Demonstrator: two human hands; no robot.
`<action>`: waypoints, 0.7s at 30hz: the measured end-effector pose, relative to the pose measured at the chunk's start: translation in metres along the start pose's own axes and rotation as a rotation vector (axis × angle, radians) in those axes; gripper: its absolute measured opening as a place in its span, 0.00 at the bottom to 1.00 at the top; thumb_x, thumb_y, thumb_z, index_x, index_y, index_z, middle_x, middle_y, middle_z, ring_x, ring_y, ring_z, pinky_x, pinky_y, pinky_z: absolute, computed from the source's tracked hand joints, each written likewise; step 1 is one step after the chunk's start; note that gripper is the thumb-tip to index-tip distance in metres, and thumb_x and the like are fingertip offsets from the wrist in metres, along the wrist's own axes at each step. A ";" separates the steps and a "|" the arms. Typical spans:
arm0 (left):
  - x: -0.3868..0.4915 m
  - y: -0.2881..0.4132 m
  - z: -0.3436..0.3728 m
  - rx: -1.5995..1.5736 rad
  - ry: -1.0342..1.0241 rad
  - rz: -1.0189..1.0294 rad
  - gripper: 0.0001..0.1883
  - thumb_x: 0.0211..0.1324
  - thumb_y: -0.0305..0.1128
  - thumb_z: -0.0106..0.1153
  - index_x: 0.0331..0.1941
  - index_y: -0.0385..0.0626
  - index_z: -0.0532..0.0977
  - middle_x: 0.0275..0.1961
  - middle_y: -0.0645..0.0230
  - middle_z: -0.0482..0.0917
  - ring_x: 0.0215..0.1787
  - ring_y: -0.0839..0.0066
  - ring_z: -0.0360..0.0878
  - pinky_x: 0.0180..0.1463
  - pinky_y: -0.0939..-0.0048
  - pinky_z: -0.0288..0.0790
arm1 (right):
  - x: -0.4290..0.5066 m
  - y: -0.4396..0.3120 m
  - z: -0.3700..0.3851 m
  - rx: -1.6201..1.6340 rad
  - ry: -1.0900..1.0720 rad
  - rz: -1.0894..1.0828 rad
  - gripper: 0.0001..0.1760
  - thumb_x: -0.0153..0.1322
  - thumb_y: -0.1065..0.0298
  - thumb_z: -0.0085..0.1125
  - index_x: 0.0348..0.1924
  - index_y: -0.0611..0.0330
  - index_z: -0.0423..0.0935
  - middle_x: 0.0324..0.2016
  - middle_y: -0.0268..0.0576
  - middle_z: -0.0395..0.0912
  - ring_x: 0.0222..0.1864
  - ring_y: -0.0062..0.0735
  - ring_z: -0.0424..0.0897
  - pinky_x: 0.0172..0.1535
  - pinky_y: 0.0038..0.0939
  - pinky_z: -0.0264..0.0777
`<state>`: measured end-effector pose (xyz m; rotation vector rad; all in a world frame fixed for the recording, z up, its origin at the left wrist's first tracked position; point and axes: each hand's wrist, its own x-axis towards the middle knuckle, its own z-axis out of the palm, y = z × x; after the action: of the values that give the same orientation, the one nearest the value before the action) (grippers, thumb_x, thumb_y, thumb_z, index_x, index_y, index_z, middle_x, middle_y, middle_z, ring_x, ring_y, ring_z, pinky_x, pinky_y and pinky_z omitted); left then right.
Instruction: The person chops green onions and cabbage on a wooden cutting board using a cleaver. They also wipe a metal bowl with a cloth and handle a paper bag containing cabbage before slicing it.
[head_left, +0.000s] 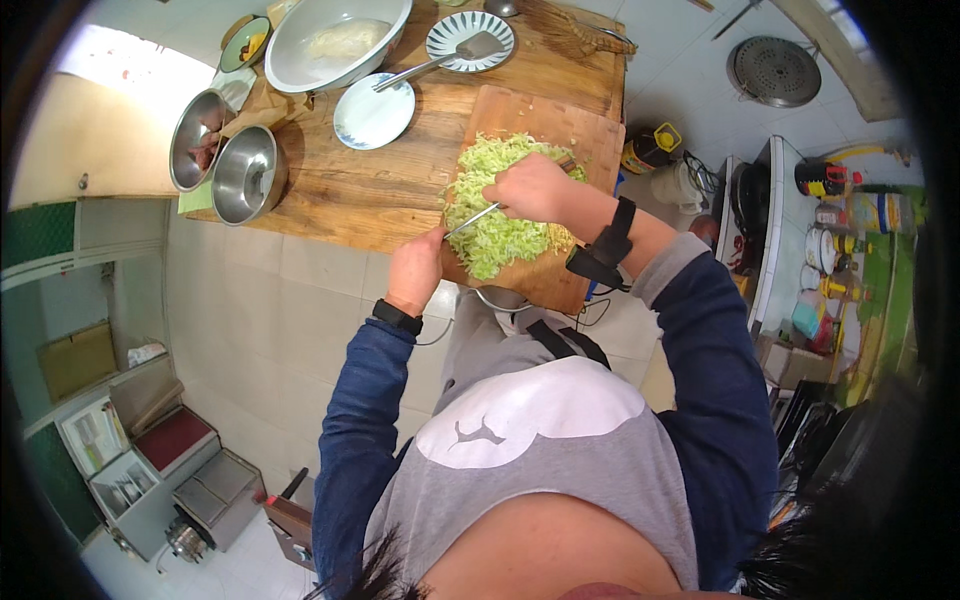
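Note:
A wooden cutting board (540, 112) lies at the table's near right corner, spread with finely chopped pale-green leafy vegetable (491, 251). My right hand (531, 187) is closed around a kitchen knife (474, 219) above the heap; a bit of brown handle shows past the fingers. At the blade's other end, by the board's left edge, my left hand (416, 268) grips the metal. The blade appears nearly edge-on, so how deep it sits in the vegetable is unclear. Small yellowish minced bits (561, 237) lie at the heap's right side.
On the wooden table (330, 191) stand a large basin (281, 56) holding a pale dough-like mass, two steel bowls (250, 176), a white plate (360, 124) and a striped-rim plate (442, 26). A metal spatula (427, 71) bridges the plates. Cooking bottles (821, 180) line the right-hand counter.

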<state>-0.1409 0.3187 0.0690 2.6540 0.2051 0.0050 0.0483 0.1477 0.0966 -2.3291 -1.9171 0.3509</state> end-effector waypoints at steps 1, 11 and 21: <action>-0.003 -0.004 0.006 0.014 -0.020 -0.074 0.07 0.60 0.31 0.56 0.40 0.43 0.77 0.30 0.52 0.81 0.33 0.51 0.80 0.35 0.54 0.73 | 0.004 0.001 0.003 -0.005 0.014 -0.006 0.06 0.60 0.63 0.61 0.30 0.51 0.78 0.22 0.40 0.79 0.31 0.44 0.82 0.31 0.43 0.73; 0.014 -0.006 0.049 -0.014 0.109 -0.146 0.03 0.60 0.29 0.54 0.34 0.44 0.75 0.27 0.53 0.81 0.30 0.50 0.81 0.32 0.53 0.73 | 0.015 0.044 0.014 -0.184 0.130 -0.014 0.04 0.62 0.63 0.62 0.27 0.49 0.77 0.23 0.34 0.78 0.32 0.39 0.81 0.32 0.41 0.73; 0.026 0.014 0.075 0.108 0.082 -0.230 0.04 0.52 0.22 0.52 0.32 0.44 0.72 0.30 0.55 0.81 0.32 0.55 0.82 0.36 0.56 0.75 | 0.025 0.082 0.033 -0.167 -0.045 -0.053 0.05 0.63 0.63 0.60 0.30 0.50 0.77 0.20 0.40 0.79 0.28 0.43 0.82 0.29 0.41 0.72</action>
<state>-0.1105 0.2760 0.0080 2.7232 0.5514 0.0290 0.1231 0.1540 0.0438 -2.3846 -2.1008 0.2491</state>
